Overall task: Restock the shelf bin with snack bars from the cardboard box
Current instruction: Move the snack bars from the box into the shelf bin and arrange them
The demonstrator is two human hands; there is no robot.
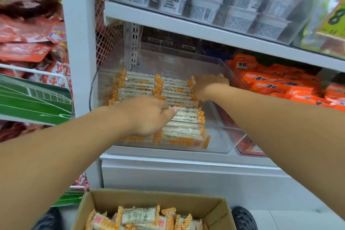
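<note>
Shop: stocked shelves (186,24), price tag (334,18).

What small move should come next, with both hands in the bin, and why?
Probably draw the left hand back down to the box for more bars. Rows of bars already lie flat in the bin, the right hand rests at their far end, and the box holds plenty.

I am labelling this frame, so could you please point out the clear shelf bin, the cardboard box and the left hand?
clear shelf bin (214,148): head view, on its bare front wall.
cardboard box (149,199): head view, on its inner back wall.
left hand (147,115): head view, on the back of the hand.
</note>
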